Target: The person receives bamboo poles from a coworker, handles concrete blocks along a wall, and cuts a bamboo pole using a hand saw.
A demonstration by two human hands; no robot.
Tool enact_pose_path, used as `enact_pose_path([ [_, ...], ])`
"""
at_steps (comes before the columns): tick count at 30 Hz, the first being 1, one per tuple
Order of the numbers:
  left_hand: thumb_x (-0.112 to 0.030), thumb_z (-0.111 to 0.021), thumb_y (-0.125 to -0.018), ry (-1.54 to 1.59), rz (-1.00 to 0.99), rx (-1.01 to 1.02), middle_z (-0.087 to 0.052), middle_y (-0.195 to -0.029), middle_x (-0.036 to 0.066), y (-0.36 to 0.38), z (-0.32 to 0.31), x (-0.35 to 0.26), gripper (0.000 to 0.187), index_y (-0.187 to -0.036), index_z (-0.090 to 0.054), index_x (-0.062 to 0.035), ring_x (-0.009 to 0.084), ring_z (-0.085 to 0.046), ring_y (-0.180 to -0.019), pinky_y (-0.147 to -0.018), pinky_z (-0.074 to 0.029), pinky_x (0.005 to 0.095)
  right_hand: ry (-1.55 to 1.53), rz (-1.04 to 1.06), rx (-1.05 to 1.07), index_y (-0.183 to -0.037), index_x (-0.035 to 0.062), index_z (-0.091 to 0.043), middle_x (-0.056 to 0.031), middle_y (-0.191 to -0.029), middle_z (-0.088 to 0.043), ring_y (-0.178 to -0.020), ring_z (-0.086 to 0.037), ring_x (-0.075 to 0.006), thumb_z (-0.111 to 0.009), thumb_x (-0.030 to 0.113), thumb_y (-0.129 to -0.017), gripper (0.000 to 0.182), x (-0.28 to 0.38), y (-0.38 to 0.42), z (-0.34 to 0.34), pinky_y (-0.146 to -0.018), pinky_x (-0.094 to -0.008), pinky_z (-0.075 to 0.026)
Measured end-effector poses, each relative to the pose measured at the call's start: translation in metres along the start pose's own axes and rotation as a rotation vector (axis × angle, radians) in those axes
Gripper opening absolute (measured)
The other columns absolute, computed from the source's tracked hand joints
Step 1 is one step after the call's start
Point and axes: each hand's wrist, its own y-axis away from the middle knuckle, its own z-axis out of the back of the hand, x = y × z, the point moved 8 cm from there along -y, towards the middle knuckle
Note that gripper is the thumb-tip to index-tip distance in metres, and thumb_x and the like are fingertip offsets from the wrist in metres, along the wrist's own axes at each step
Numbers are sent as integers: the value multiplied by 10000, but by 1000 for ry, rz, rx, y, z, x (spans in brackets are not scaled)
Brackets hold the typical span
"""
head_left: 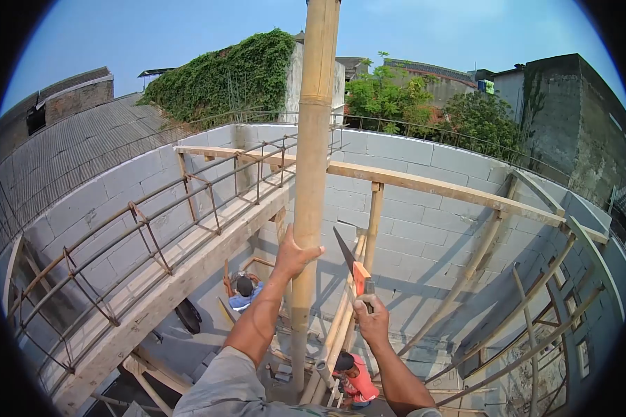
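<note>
A thick bamboo pole (314,139) stands upright right in front of me, running from the top of the view down toward the floor below. My left hand (297,254) grips it, the thumb pointing right across its front and the other fingers hidden. To the right of the pole, my right hand (371,320) is closed round the handle of a hand saw (346,249). The saw has a dark blade and an orange and black handle. Its blade points up and to the left, apart from the pole.
On the left, a rebar cage (142,222) lies along a wooden formwork beam (167,295). A timber plank (438,186) crosses behind the pole on props. Far below are a person in blue (245,295) and another in red (358,381). Grey block walls (424,229) surround the drop.
</note>
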Motion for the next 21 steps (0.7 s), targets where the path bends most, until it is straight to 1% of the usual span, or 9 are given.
enact_pose_path([
  [3, -225, -874, -592, 117, 220, 150, -645, -1090, 131, 74, -24, 90, 782, -1243, -483, -37, 242, -624, -1008, -888, -480, 374, 23, 291, -29, -1049, 12, -585, -27, -810, -551, -638, -530, -83, -681, 379, -880, 416, 100, -54, 33, -566, -234, -460],
  [4, -211, -876, -592, 115, 304, 212, -643, -1102, 125, 102, -29, 114, 781, -1245, -483, -42, 239, -619, -1020, -896, -476, 370, -41, 267, -72, -1033, 31, -632, -9, -837, -542, -751, -516, -87, -746, 370, -824, 414, 126, -73, 36, -698, -243, -451],
  [8, -201, -887, -577, 97, 511, 375, -636, -1141, 108, 192, -60, 217, 794, -1249, -489, -62, 242, -601, -1061, -919, -461, 359, 198, 307, -68, -1141, 16, -601, -8, -794, -530, -741, -482, -92, -667, 642, -778, 726, 220, -165, 7, -662, -260, -430],
  [11, -242, -897, -541, 54, 492, 341, -633, -1157, 136, 216, -60, 225, 834, -1241, -479, -64, 277, -613, -1072, -918, -466, 364, 231, 341, 23, -1214, 28, -579, -69, -828, -562, -804, -549, -163, -579, 860, -636, 1013, 240, -210, -26, -717, -330, -481],
  [13, -251, -893, -545, -47, 440, 402, -653, -1106, 138, 233, -72, 261, 822, -1239, -482, -90, 294, -626, -1053, -902, -476, 373, 109, 328, 186, -1219, 44, -584, -68, -871, -568, -843, -546, -136, -592, 821, -674, 950, 248, -211, -47, -708, -290, -472],
  [14, -256, -893, -541, -3, 465, 444, -662, -1085, 133, 236, -74, 261, 805, -1222, -491, -102, 297, -631, -1044, -895, -481, 378, -48, 183, 233, -1271, 61, -524, -3, -1046, -586, -917, -542, -89, -603, 565, -875, 646, 239, -211, -54, -808, -235, -452],
  [16, -255, -892, -540, 50, 510, 491, -676, -1052, 123, 243, -73, 259, 754, -1175, -512, -114, 300, -640, -1026, -882, -487, 384, -217, 104, 433, -1179, 47, -572, -2, -964, -612, -842, -567, -109, -674, 513, -848, 580, 215, -239, -47, -732, -237, -460],
  [18, -243, -887, -548, 57, 526, 475, -682, -1035, 116, 245, -66, 264, 711, -1145, -522, -112, 298, -645, -1015, -876, -491, 387, -299, 57, 398, -1085, 27, -643, -43, -926, -676, -746, -643, -67, -683, 329, -861, 378, 205, -219, -68, -526, -189, -473],
  [21, -216, -877, -568, 40, 565, 498, -663, -1092, 116, 252, -65, 274, 770, -1218, -482, -100, 288, -624, -1059, -913, -473, 388, -123, 225, 314, -1097, 36, -628, -5, -894, -672, -715, -626, -36, -717, 319, -837, 395, 205, -209, -73, -456, -181, -410],
])
